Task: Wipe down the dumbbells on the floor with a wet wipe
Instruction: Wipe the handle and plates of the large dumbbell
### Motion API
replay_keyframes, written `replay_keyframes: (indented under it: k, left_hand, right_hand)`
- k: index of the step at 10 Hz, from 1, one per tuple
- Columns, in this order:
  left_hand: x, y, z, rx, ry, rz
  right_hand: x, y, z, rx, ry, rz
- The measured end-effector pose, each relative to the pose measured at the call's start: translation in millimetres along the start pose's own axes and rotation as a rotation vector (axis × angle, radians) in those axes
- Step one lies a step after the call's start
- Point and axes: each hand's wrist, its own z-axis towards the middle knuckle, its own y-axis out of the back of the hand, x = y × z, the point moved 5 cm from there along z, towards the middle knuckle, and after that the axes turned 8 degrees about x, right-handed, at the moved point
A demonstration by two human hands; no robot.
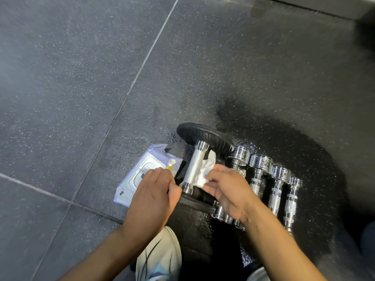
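- White sneaker with dark streaks (160,258) nearest the lens, planted on the speckled dark rubber floor (81,78), just below the near end of the work.
- Left hand (154,197) curled loosely beside the near black plate of the large black-plated dumbbell with knurled steel handle (195,167); thumb at the chrome collar, firm grip or mere steadying impossible to tell.
- Right hand (227,189) pinching a crumpled white wet wipe (206,171) against the right flank of that handle.
- Four small chrome dumbbells (261,179) in a row just to the right, near-touching one another, the first close against the big one.
- Lilac-and-white flat pack of wet wipes (142,175) on the floor to the left, partly under the left hand; lid state unclear.
- Risk, as a judgement: round plates on a smooth floor, so a hard sideways rub likely to roll the big dumbbell into the chrome row or toward the sneaker, unless properly braced by the left hand.
- Further risk: knurling likely to snag and shred the thin wipe, leaving lint in the grooves.
- Also: underside of handle and the plate faces easy to miss without turning the weight.
- Wet sheen around the weights, hence possible slipping of a damp chrome grip when lifted.
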Motion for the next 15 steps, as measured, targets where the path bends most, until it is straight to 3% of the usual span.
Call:
replay_keyframes:
  k: [2,3,10,13,14,15]
  left_hand:
    - [-0.8,1.0,-0.6,0.005,0.004,-0.002]
    - [-1.0,1.3,-0.3,0.007,0.005,-0.002]
    - [-2.7,1.1,-0.1,-0.004,-0.011,0.015]
    - [-2.7,0.5,-1.2,0.009,-0.019,0.022]
    - [-1.6,-0.1,-2.1,0.005,-0.034,0.035]
    - [0.0,-0.6,-2.0,0.0,-0.006,0.0]
  right_hand:
    - [-2.4,-0.5,21.6,-0.079,0.052,0.422]
    - [3.6,-1.7,36.7,-0.117,0.101,0.482]
    - [11.9,-27.2,42.4,0.186,0.065,0.553]
    - [7.9,-12.4,40.1,0.089,0.133,0.454]
    - [9.9,-5.8,24.1,-0.028,0.223,0.306]
    - [18.6,-5.5,7.5,-0.153,0.357,-0.01]
